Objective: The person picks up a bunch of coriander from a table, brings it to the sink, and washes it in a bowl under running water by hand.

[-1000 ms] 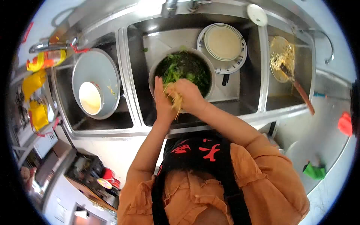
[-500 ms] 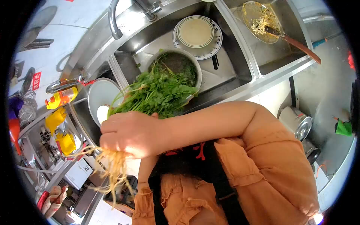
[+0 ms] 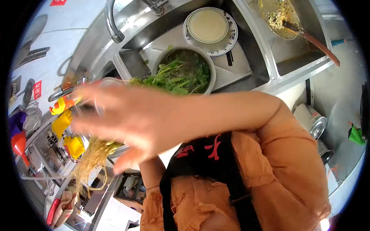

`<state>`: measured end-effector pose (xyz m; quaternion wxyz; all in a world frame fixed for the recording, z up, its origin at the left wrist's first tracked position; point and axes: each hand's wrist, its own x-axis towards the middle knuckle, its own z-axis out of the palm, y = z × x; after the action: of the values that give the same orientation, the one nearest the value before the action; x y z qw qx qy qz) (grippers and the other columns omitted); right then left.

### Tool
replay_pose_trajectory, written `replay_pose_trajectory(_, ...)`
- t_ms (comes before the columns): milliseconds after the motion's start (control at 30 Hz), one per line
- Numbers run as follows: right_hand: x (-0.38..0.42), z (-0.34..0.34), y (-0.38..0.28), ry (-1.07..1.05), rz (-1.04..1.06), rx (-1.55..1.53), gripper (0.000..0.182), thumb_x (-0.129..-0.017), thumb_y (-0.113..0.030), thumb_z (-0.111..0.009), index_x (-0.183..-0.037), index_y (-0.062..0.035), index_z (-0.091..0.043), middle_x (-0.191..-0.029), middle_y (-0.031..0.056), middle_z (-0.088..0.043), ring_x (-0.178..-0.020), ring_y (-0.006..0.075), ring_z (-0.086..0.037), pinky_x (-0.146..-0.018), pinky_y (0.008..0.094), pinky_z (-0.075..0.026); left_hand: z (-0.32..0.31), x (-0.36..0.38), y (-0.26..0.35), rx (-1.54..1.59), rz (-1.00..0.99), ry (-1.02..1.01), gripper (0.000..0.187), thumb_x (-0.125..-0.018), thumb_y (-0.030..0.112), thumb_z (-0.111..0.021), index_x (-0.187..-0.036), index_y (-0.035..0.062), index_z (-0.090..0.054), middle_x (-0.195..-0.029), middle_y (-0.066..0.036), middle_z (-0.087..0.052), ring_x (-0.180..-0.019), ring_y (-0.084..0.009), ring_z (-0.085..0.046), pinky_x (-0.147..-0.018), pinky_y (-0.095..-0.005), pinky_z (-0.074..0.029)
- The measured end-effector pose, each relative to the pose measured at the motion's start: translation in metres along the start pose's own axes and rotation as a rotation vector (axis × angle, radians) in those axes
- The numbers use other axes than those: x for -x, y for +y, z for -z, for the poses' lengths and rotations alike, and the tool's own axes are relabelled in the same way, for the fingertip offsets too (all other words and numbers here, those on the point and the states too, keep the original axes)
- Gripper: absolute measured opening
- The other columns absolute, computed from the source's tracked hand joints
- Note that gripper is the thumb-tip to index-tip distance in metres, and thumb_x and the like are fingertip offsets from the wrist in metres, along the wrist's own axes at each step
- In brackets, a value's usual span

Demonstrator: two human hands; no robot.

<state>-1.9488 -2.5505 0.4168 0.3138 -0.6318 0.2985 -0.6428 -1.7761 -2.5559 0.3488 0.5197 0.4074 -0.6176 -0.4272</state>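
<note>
We are stretching our right hand (image 3: 142,119) out toward the left, palm down, above the near edge of the sinks. Its fingers (image 3: 102,129) are spreading apart, released, and are blurring as they move. Our left forearm (image 3: 151,173) is reaching up beneath it, but the right hand is covering our left hand, so we cannot tell whether that one is gripping anything.

The greens (image 3: 181,77) are filling the pot (image 3: 212,82) in the middle sink (image 3: 252,82) and spilling over its left rim, running toward our right hand. A tangle of pale roots (image 3: 92,163) is hanging below and to the left of the right hand, over the near left side; how they join the greens is hidden from us.

Two stacked plates (image 3: 208,25) are sitting at the far right of the pot, and a tap (image 3: 113,29) is curving over the far left. In the right sink (image 3: 293,59), a dish (image 3: 288,34) is holding yellowish scraps (image 3: 278,17), and a brown handle (image 3: 318,47) is leaning out across the near rim. A yellow bottle (image 3: 63,106) is standing beyond our fingertips.
</note>
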Motion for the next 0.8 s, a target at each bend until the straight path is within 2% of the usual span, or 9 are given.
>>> replay_pose_trajectory(67,0.009,0.039,0.032,0.137,-0.052,0.283,0.049,-0.073,-0.024,-0.07,-0.115,-0.0052,-0.054,-0.114,0.0147,-0.051,-0.1,0.0267,-0.056,-0.083,0.0346,-0.047,0.009,-0.004,0.0,0.058,0.017,0.004,0.046,-0.075,0.025,-0.07,-0.111,0.0088,-0.046,-0.129,-0.026,-0.041,-0.113,-0.0334,-0.048,-0.098,-0.0465,-0.04)
replay_pose_trajectory(133,0.041,0.066,0.088,0.068,-0.511,0.232,0.037,-0.082,-0.018,-0.061,-0.116,-0.0063,-0.054,-0.108,0.0125,-0.054,-0.086,0.0235,-0.062,-0.079,0.0333,-0.048,0.026,-0.005,-0.003,0.254,0.124,0.024,0.039,-0.075,0.021,-0.068,-0.104,0.009,-0.045,-0.125,-0.029,-0.043,-0.115,-0.0386,-0.045,-0.099,-0.0521,-0.038)
replay_pose_trajectory(233,0.11,0.075,0.18,-0.422,-0.651,0.665,0.038,-0.083,-0.018,-0.059,-0.119,-0.004,-0.052,-0.112,0.0157,-0.053,-0.102,0.0289,-0.057,-0.09,0.0366,-0.045,0.051,-0.001,-0.016,0.215,0.138,0.033,0.04,-0.079,0.024,-0.062,-0.11,0.0049,-0.048,-0.122,-0.021,-0.048,-0.119,-0.0361,-0.043,-0.101,-0.0528,-0.034)
replay_pose_trajectory(300,0.147,0.05,0.224,-0.515,-0.757,0.646,0.044,-0.082,-0.022,-0.059,-0.122,-0.0062,-0.051,-0.118,0.016,-0.05,-0.111,0.0324,-0.049,-0.094,0.0394,-0.042,0.055,-0.005,-0.021,0.175,0.149,0.056,0.041,-0.077,0.022,-0.064,-0.109,0.0041,-0.044,-0.112,-0.02,-0.052,-0.114,-0.0395,-0.046,-0.099,-0.0522,-0.036)
replay_pose_trajectory(400,0.163,0.0,0.234,-0.245,-0.905,0.692,0.049,-0.078,-0.003,-0.055,-0.126,-0.0085,-0.048,-0.127,0.0169,-0.045,-0.119,0.0339,-0.043,-0.099,0.04,-0.038,0.055,-0.005,-0.019,0.192,0.154,0.051,0.042,-0.077,0.023,-0.062,-0.109,0.0024,-0.044,-0.107,-0.018,-0.053,-0.112,-0.0384,-0.047,-0.1,-0.0514,-0.034)
replay_pose_trajectory(500,0.153,-0.016,0.221,-0.064,-0.776,0.631,0.048,-0.077,0.0,-0.053,-0.124,-0.0075,-0.049,-0.13,0.0195,-0.041,-0.12,0.0366,-0.041,-0.099,0.0403,-0.037,0.063,-0.007,-0.022,0.226,0.112,-0.016,0.041,-0.078,0.023,-0.058,-0.112,0.0021,-0.047,-0.111,-0.016,-0.054,-0.115,-0.0347,-0.047,-0.101,-0.051,-0.034)
replay_pose_trajectory(633,0.134,-0.042,0.213,-0.075,-0.287,0.716,0.034,-0.075,-0.001,-0.055,-0.108,-0.0102,-0.058,-0.115,0.0164,-0.052,-0.109,0.0329,-0.049,-0.091,0.0408,-0.041,0.071,-0.005,-0.024,0.244,0.068,-0.098,0.042,-0.079,0.026,-0.058,-0.113,0.003,-0.047,-0.111,-0.016,-0.054,-0.115,-0.0355,-0.047,-0.101,-0.0508,-0.033)
replay_pose_trajectory(733,0.115,-0.036,0.228,-0.641,-0.558,0.586,0.022,-0.077,-0.007,-0.055,-0.098,-0.0085,-0.06,-0.101,0.0134,-0.059,-0.099,0.0313,-0.055,-0.085,0.0417,-0.044,0.069,-0.006,-0.016,0.23,0.044,-0.064,0.043,-0.078,0.028,-0.06,-0.112,0.004,-0.047,-0.107,-0.016,-0.054,-0.11,-0.0361,-0.048,-0.101,-0.0508,-0.032)
replay_pose_trajectory(800,0.12,-0.017,0.226,-0.555,-0.6,0.728,0.02,-0.079,-0.008,-0.052,-0.095,-0.0073,-0.062,-0.092,0.014,-0.061,-0.091,0.0331,-0.058,-0.078,0.0429,-0.047,0.072,-0.006,-0.009,0.228,-0.002,0.017,0.045,-0.076,0.028,-0.061,-0.111,0.0027,-0.046,-0.101,-0.014,-0.053,-0.105,-0.0335,-0.05,-0.101,-0.051,-0.032)
